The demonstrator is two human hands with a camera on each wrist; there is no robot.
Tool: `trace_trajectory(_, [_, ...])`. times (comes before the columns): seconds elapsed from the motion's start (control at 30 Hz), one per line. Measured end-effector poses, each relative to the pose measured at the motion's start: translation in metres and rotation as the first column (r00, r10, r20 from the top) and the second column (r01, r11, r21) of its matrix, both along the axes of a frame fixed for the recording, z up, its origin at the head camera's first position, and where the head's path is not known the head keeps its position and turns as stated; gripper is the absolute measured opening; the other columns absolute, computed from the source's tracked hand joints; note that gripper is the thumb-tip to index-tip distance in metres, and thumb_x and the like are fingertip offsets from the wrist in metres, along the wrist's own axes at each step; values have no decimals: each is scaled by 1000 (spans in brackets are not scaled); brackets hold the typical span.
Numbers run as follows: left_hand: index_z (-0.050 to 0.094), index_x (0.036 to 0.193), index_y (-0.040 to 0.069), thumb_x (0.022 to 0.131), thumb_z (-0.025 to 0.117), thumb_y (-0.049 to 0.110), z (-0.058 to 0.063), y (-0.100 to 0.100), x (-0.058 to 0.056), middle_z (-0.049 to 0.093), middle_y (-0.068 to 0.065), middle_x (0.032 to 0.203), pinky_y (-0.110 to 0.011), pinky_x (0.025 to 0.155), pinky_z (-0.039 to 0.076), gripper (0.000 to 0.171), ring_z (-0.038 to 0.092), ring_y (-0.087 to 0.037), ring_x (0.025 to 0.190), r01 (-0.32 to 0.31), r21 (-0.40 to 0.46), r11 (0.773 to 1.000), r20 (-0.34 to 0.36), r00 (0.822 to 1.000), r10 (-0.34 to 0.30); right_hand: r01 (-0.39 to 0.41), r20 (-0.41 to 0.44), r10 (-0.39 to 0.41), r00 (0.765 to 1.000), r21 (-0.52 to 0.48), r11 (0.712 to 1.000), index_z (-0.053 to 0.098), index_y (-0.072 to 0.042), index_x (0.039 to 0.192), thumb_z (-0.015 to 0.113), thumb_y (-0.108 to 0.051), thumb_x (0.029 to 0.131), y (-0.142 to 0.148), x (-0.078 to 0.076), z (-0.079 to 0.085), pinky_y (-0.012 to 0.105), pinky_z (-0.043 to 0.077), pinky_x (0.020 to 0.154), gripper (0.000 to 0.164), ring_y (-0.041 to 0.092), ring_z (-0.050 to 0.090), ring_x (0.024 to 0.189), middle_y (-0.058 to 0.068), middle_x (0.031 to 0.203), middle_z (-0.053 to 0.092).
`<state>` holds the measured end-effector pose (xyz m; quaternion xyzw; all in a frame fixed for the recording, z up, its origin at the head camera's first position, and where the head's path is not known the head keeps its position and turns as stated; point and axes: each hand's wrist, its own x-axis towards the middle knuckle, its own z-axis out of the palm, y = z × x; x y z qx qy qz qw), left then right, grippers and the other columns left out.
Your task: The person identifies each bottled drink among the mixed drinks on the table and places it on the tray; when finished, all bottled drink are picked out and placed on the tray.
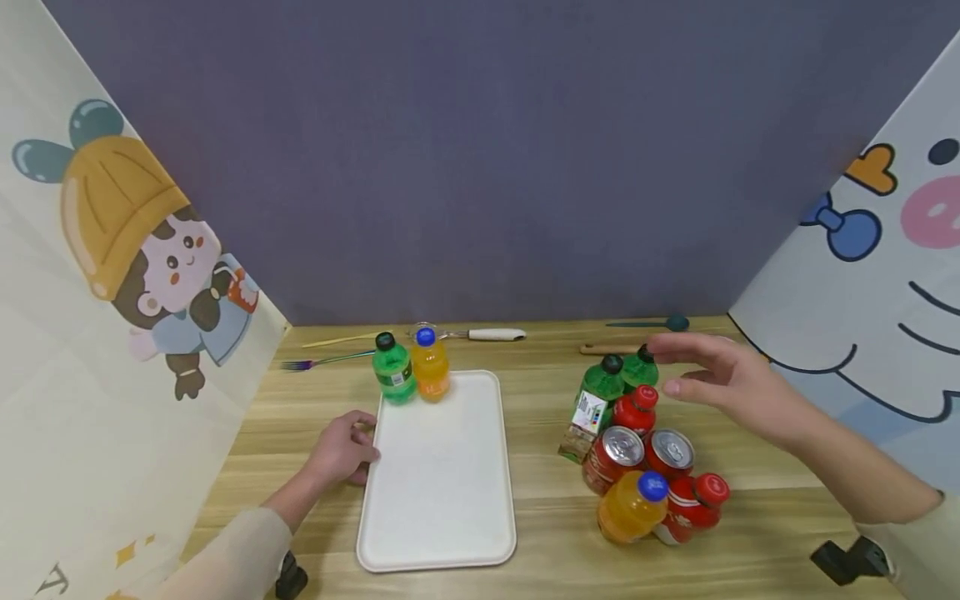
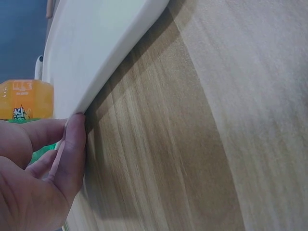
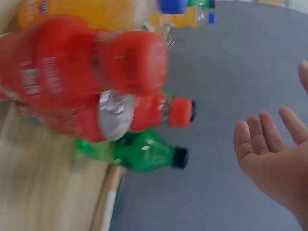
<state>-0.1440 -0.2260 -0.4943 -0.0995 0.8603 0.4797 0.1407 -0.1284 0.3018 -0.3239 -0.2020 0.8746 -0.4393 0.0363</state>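
My left hand (image 1: 347, 450) pinches the left rim of a white tray (image 1: 438, 492); in the left wrist view the fingers (image 2: 74, 149) meet at its edge. At the tray's far left corner stand a green bottle (image 1: 394, 372) with a black cap and an orange drink bottle (image 1: 431, 371) with a blue cap. My right hand (image 1: 723, 385) hovers with spread fingers, holding nothing, beside the far green bottle (image 1: 640, 372). Nearby are a second green bottle (image 1: 600, 381), a drink carton (image 1: 584, 425), red bottles (image 1: 635, 410) (image 1: 688, 510), soda cans (image 1: 613, 458) (image 1: 670, 452) and an orange bottle (image 1: 632, 508).
Along the back lie a fork (image 1: 326, 360), a yellow stick-like utensil (image 1: 341, 340), a white-handled whisk (image 1: 495, 334), a dark spoon (image 1: 675, 323) and a wooden-handled utensil (image 1: 600, 349). A grey back wall (image 1: 495, 167) and printed side panels enclose the wooden table (image 1: 551, 533).
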Motion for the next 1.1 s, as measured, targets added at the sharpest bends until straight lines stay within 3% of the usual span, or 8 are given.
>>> trace_trajectory(0.13, [52, 138, -1, 84, 72, -8, 0, 0, 0, 61, -16, 97, -39, 53, 63, 59, 64, -24, 73, -5, 0, 1000, 3, 1000, 5, 55, 4, -55, 998, 25, 998, 57, -16, 143, 69, -14, 99, 17, 13, -10, 17, 59, 88, 46, 0, 57, 121, -11, 139, 59])
trace_trajectory(0.33, [52, 139, 0, 83, 72, -8, -1, 0, 0, 61, -17, 98, -39, 53, 63, 59, 65, -24, 74, -12, 2, 1000, 22, 1000, 12, 75, 30, -77, 997, 54, 996, 54, -15, 146, 67, -14, 100, 40, 34, -28, 17, 59, 87, 48, -7, 56, 121, -14, 141, 58])
trace_trajectory(0.6, [53, 138, 1, 83, 73, -7, -4, -2, -1, 60, -16, 99, -39, 53, 63, 59, 64, -24, 74, -17, -2, 1000, 29, 999, 17, 171, 158, -180, 971, 72, 983, 53, -16, 147, 66, -20, 101, 60, 60, -62, 21, 60, 84, 48, -14, 54, 117, -19, 136, 60])
trace_trajectory(0.7, [52, 138, 0, 85, 73, -6, -4, -2, -1, 60, -17, 100, -39, 52, 62, 57, 64, -24, 74, -11, -1, 1000, 33, 999, 11, 187, 227, -195, 954, 57, 981, 51, -15, 149, 64, -21, 102, 65, 68, -74, 24, 61, 83, 49, -11, 56, 115, -22, 135, 59])
trace_trajectory(0.9, [52, 137, 0, 85, 72, -6, -2, -2, 0, 60, -17, 99, -40, 52, 62, 56, 64, -23, 74, -7, 12, 1000, 26, 1000, 6, 228, 372, -228, 900, 46, 973, 45, -14, 152, 62, -27, 103, 70, 78, -92, 27, 62, 84, 53, -10, 56, 112, -29, 133, 55])
trace_trajectory(1.03, [52, 137, 0, 85, 73, -6, -3, -2, -1, 59, -16, 98, -39, 51, 62, 56, 64, -23, 73, -7, 12, 1000, 21, 1000, 7, 226, 408, -218, 886, 30, 974, 43, -11, 153, 60, -25, 105, 74, 82, -99, 30, 62, 85, 53, -12, 54, 113, -22, 135, 57])
trace_trajectory(1.1, [52, 137, 0, 85, 73, -6, -3, -2, -2, 59, -16, 98, -39, 51, 62, 57, 63, -23, 73, -6, 10, 1000, 21, 1000, 6, 223, 455, -203, 867, 10, 975, 40, -9, 154, 59, -23, 105, 75, 83, -102, 33, 62, 88, 55, -10, 55, 113, -11, 142, 57])
